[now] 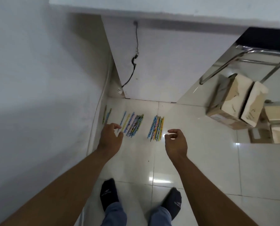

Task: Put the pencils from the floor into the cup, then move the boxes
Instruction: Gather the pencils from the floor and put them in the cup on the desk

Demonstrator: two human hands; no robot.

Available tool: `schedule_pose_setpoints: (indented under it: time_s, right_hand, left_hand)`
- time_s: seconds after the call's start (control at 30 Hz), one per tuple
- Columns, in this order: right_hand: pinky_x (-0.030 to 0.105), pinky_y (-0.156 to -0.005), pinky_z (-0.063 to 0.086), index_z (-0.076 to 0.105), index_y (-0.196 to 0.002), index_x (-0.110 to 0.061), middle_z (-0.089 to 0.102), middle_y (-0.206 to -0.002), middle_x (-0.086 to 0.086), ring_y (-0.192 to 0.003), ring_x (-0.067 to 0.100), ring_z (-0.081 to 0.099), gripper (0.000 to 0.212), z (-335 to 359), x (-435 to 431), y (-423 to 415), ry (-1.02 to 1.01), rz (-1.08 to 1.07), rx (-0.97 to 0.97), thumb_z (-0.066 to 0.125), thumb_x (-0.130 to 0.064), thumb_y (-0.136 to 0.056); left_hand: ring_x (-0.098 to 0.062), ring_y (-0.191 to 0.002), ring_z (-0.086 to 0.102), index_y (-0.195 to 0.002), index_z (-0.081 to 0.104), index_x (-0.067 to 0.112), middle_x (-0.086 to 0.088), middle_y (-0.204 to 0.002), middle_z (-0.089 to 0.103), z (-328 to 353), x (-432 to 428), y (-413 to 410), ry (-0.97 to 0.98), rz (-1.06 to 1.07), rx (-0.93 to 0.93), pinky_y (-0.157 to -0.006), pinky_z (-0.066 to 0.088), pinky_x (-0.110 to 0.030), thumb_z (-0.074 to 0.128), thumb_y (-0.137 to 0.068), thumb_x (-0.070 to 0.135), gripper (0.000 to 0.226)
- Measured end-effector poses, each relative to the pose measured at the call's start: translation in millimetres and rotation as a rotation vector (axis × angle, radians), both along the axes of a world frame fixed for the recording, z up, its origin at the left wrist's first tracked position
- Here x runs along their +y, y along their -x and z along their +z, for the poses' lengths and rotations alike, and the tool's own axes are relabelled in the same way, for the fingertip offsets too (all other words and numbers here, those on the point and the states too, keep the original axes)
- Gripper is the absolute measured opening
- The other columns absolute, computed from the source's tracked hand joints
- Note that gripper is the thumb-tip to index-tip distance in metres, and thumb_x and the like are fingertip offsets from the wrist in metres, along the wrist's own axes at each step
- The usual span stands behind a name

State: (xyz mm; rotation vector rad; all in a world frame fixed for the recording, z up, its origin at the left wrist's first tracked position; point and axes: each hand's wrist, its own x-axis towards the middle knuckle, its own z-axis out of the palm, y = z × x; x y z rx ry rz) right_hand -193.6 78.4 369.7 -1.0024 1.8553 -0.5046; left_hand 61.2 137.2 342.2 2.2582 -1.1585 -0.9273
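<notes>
step: the person is standing over the pencils (133, 126) and reaching down with both hands; this is looking like the very start of the picking-up part; no pencil is being held yet
left hand (110, 134): it is hanging just left of the middle bunch (136, 124); its fingers are loosely bent and holding nothing
right hand (175, 141): it is hanging just right of the right bunch (157, 128); its thumb and fingers are bent a little, apart, holding nothing
pencils: they are lying flat on the floor (193, 160) in rows; a few are lying by the wall (38, 79)
cup: it is not showing anywhere
boxes (233, 103): they are sitting far right by a chair (250, 53); nobody is touching them
next move: I am guessing the hands are needing to go lower and pinch a bunch; thin pencils on smooth tile may be rolling away, so scooping gently is looking wise
</notes>
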Motion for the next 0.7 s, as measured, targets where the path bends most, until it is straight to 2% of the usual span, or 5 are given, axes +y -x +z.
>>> schedule_pose_setpoints:
  time_s: [0.07, 0.23, 0.47, 0.63, 0.7]
  right_hand:
    - [0.012, -0.046, 0.039, 0.064, -0.105, -0.022, 0.066, -0.088, -0.006, -0.064, 0.016, 0.062, 0.012, -37.0, 0.3, 2.3, 0.031, 0.035, 0.022, 0.067, -0.014, -0.097]
    - [0.025, -0.057, 0.044, 0.063, -0.105, -0.028, 0.069, -0.091, -0.006, -0.071, 0.016, 0.067, 0.015, -139.0, -5.4, 6.6, 0.059, 0.082, 0.061, 0.068, -0.017, -0.095]
    - [0.021, -0.054, 0.04, 0.062, -0.108, -0.026, 0.067, -0.098, -0.003, -0.074, 0.01, 0.063, 0.015, -265.9, -34.7, 10.2, 0.094, 0.177, 0.12, 0.069, -0.02, -0.097]
    - [0.038, -0.073, 0.059, 0.057, -0.113, -0.029, 0.059, -0.109, -0.001, -0.086, 0.012, 0.061, 0.023, -330.7, -55.3, 20.2, 0.162, 0.295, 0.222, 0.071, -0.028, -0.096]
    - [0.035, -0.072, 0.058, 0.054, -0.117, -0.029, 0.058, -0.111, 0.0, -0.083, 0.01, 0.06, 0.027, -346.3, -63.9, 24.3, 0.176, 0.344, 0.271, 0.071, -0.035, -0.097]
  left_hand:
    - [-0.018, -0.106, 0.056, -0.107, 0.06, 0.025, -0.001, -0.114, 0.055, -43.0, -3.9, 4.3, -0.004, -0.066, -0.017, -0.094, 0.052, -0.034, 0.071, -0.093, 0.018, 0.019]
    - [-0.019, -0.109, 0.054, -0.106, 0.059, 0.027, 0.001, -0.114, 0.053, -142.9, -5.8, 19.8, 0.007, -0.145, -0.047, -0.095, 0.052, -0.038, 0.07, -0.09, 0.018, 0.022]
    - [-0.022, -0.109, 0.051, -0.107, 0.06, 0.02, 0.0, -0.113, 0.051, -255.6, -38.9, 30.6, 0.068, -0.443, -0.16, -0.092, 0.05, -0.04, 0.063, -0.087, 0.021, 0.02]
    - [-0.026, -0.108, 0.053, -0.111, 0.059, 0.02, -0.001, -0.115, 0.052, -307.3, -86.6, 39.0, 0.159, -0.543, -0.221, -0.094, 0.049, -0.045, 0.064, -0.088, 0.025, 0.024]
    - [-0.024, -0.107, 0.053, -0.111, 0.059, 0.02, -0.001, -0.113, 0.053, -324.3, -98.5, 43.9, 0.208, -0.554, -0.231, -0.094, 0.049, -0.045, 0.062, -0.089, 0.027, 0.023]
